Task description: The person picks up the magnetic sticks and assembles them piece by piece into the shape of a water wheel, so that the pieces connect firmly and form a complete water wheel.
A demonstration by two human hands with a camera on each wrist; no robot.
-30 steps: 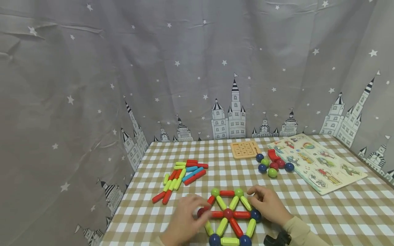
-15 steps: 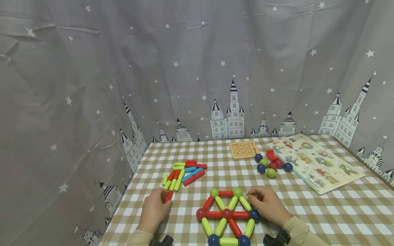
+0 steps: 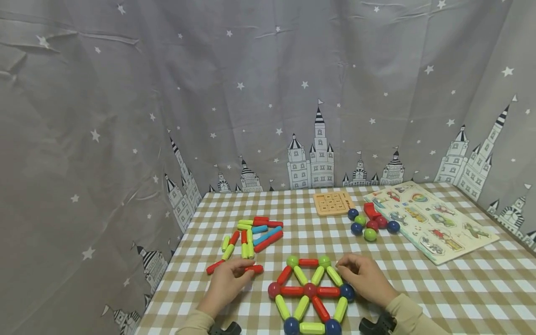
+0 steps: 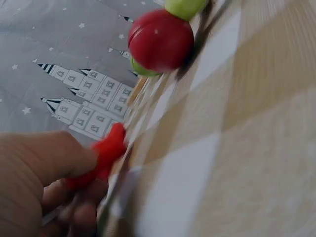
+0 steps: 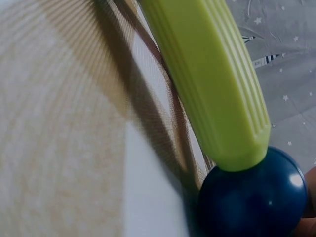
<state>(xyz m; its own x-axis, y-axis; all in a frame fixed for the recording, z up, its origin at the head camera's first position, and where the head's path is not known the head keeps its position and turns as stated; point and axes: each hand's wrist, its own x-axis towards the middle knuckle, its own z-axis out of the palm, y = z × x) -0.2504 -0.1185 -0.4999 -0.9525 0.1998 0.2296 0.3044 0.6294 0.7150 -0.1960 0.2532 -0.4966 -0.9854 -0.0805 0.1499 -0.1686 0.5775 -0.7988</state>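
In the head view my left hand (image 3: 228,284) pinches a red magnetic rod (image 3: 256,269), left of a flat hexagon built of rods and balls. The left wrist view shows the same red rod (image 4: 109,150) between thumb and fingers, close to the tablecloth. At the hexagon's centre sits a red ball (image 3: 310,290). My right hand (image 3: 366,280) rests beside the hexagon's right side with fingers loosely bent, near a dark blue ball (image 3: 347,292). Up close, the right wrist view has a lime rod (image 5: 212,84) joined to a blue ball (image 5: 252,197); fingertips show at that view's edge.
Loose rods, among them a blue rod (image 3: 268,236), lie beyond my left hand. Farther back right are several loose balls, including a green ball (image 3: 370,234), a red block (image 3: 371,211), a number puzzle (image 3: 334,204) and a picture board (image 3: 444,228). A grey curtain (image 3: 268,93) hangs behind.
My left hand went from the hexagon's left ball to the loose rods, then came slightly right with a red rod. Several loose rods shifted and turned. The right hand stayed put.
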